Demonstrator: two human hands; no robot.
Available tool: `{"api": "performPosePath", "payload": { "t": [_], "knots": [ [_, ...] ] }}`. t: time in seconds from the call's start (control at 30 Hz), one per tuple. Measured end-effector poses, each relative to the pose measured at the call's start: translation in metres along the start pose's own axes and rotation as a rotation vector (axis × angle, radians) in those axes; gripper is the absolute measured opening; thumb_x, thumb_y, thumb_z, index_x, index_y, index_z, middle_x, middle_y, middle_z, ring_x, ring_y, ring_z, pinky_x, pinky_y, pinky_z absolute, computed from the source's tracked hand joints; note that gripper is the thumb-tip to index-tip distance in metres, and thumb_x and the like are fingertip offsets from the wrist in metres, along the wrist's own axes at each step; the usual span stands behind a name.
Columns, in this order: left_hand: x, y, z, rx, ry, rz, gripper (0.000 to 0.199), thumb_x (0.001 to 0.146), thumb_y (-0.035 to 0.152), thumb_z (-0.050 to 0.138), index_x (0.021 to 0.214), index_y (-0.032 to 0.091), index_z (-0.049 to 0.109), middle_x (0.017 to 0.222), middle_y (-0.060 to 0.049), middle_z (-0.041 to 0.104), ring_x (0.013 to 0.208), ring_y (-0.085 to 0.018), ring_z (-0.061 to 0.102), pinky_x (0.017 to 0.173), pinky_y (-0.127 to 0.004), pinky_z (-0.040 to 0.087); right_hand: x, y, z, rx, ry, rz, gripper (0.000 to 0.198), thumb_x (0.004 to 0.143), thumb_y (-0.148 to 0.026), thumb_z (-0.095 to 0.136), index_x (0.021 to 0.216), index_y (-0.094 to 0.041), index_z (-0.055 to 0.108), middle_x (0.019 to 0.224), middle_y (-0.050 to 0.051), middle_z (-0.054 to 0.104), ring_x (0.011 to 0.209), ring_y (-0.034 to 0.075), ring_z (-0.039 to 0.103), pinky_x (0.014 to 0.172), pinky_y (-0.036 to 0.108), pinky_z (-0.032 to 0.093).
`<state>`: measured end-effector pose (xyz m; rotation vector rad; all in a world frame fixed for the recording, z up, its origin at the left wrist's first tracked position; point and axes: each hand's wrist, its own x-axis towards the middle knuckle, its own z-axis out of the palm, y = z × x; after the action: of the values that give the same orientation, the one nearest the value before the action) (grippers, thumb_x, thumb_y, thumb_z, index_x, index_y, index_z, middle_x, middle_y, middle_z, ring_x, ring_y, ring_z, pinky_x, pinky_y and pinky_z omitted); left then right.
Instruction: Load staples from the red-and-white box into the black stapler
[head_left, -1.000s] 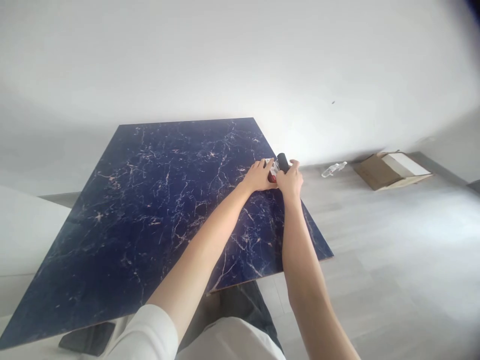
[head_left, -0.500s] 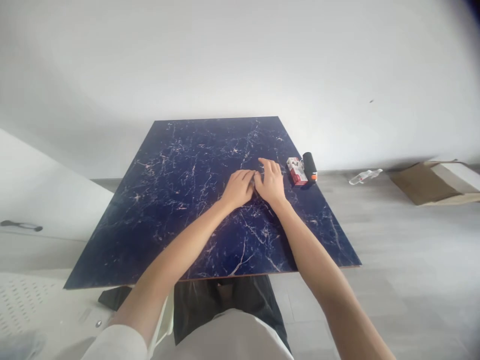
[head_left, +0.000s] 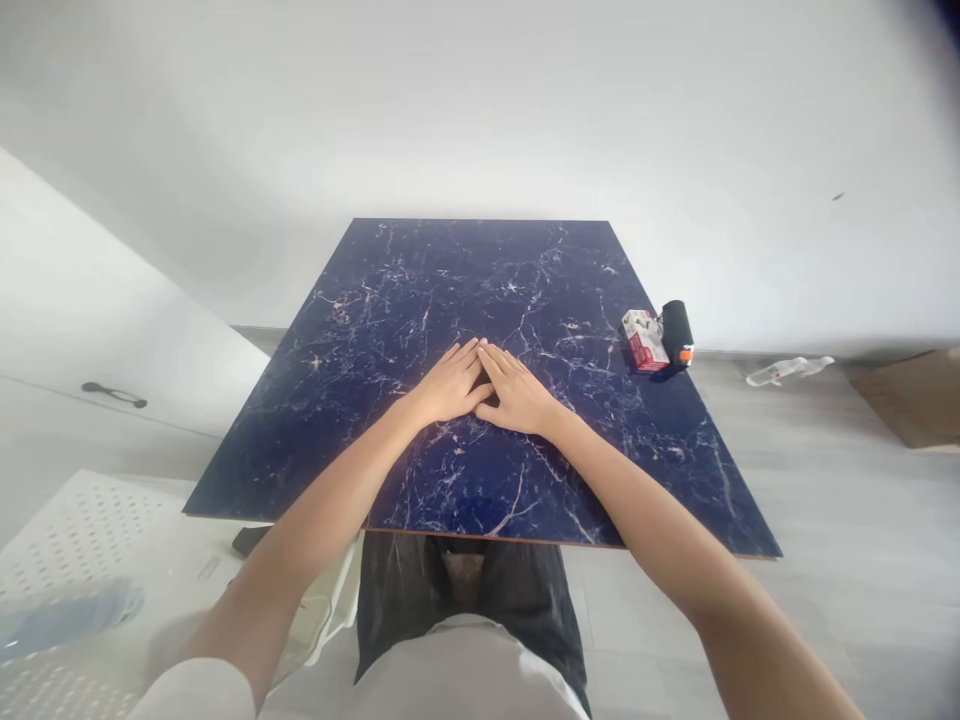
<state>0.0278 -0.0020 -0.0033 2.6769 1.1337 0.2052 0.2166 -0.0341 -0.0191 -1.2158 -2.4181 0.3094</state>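
Observation:
Both my hands lie palm down on a dark blue table (head_left: 442, 490) with a white-veined marble pattern. My left hand (head_left: 450, 387) is flat, its fingers stretched forward and slightly apart. Against it lies my right hand (head_left: 517, 393), also flat; the fingertips meet at the top and the thumbs come together below, framing a small dark gap of tabletop. Neither hand holds anything. To the right of them, near the table's right edge, stand a small red and white box (head_left: 644, 342) and a black cylindrical object (head_left: 676, 334) with an orange patch, side by side.
A white wall (head_left: 480, 110) runs behind the table. On the floor at right lie a clear plastic bottle (head_left: 787, 371) and a cardboard box (head_left: 911, 395). At left are a white panel with a dark handle (head_left: 114, 394) and a white perforated surface (head_left: 90, 525).
My hands have drawn closer to me and turned inward, from curved fingers to flat ones with fingertips and thumbs meeting. The view has swung left, so the table appears further right.

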Motion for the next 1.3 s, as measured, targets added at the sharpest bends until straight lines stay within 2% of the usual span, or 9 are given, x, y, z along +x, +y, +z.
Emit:
{"api": "performPosePath", "payload": {
  "t": [0.17,0.37,0.6,0.87,1.03,1.2,1.3],
  "knots": [
    [-0.003,-0.002,0.000,-0.019,-0.009,0.005,0.073,0.109,0.052,0.037,0.168,0.010,0.026,0.174,-0.018,0.024,0.164,-0.032,0.019,0.134,-0.053,0.017,0.000,-0.003,-0.004,-0.028,-0.030,0.051,0.099,0.082,-0.039,0.063,0.165,-0.001,0.026,0.172,0.026,0.028,0.160,0.038,0.029,0.131,0.057,0.025],
    [-0.002,-0.001,0.003,-0.018,0.040,0.007,0.068,0.110,0.050,0.039,0.167,0.014,0.029,0.173,-0.017,0.030,0.162,-0.032,0.026,0.133,-0.055,0.020,-0.004,-0.002,0.001,-0.038,0.022,0.081,0.099,0.084,-0.040,0.062,0.168,-0.008,0.021,0.172,0.024,0.030,0.159,0.042,0.029,0.128,0.064,0.028],
    [-0.003,-0.005,0.006,-0.013,0.043,0.003,0.067,0.110,0.052,0.037,0.165,0.013,0.034,0.173,-0.018,0.030,0.162,-0.033,0.025,0.133,-0.054,0.020,-0.003,-0.003,-0.001,-0.064,-0.001,0.073,0.094,0.085,-0.042,0.061,0.165,-0.005,0.028,0.167,0.026,0.039,0.156,0.043,0.035,0.128,0.063,0.029],
    [-0.003,-0.006,0.008,0.002,0.026,0.007,0.068,0.110,0.052,0.036,0.165,0.012,0.035,0.174,-0.018,0.026,0.163,-0.033,0.023,0.133,-0.054,0.019,-0.005,0.002,-0.002,-0.076,-0.039,0.046,0.091,0.090,-0.049,0.060,0.165,-0.006,0.030,0.168,0.026,0.037,0.157,0.043,0.033,0.128,0.063,0.029],
    [-0.004,-0.004,0.007,-0.023,0.035,0.003,0.067,0.110,0.053,0.035,0.165,0.013,0.035,0.174,-0.017,0.026,0.163,-0.033,0.023,0.133,-0.054,0.018,-0.006,0.004,-0.002,-0.068,-0.045,0.036,0.093,0.090,-0.049,0.061,0.167,-0.009,0.027,0.169,0.025,0.036,0.158,0.044,0.032,0.128,0.064,0.029],
    [-0.005,-0.003,0.006,-0.040,0.060,0.014,0.065,0.110,0.051,0.039,0.167,0.020,0.033,0.174,-0.013,0.029,0.162,-0.033,0.025,0.132,-0.057,0.022,-0.006,0.005,-0.001,-0.028,0.003,0.013,0.101,0.089,-0.044,0.062,0.170,-0.011,0.011,0.169,0.024,0.037,0.158,0.043,0.032,0.126,0.066,0.032],
    [-0.005,-0.004,0.007,-0.046,0.074,0.019,0.065,0.110,0.052,0.038,0.167,0.021,0.032,0.173,-0.013,0.031,0.162,-0.033,0.026,0.132,-0.057,0.022,-0.007,0.007,0.001,-0.023,0.021,0.001,0.102,0.090,-0.044,0.062,0.171,-0.012,0.009,0.168,0.024,0.037,0.157,0.043,0.033,0.126,0.067,0.032]
  ]
}}
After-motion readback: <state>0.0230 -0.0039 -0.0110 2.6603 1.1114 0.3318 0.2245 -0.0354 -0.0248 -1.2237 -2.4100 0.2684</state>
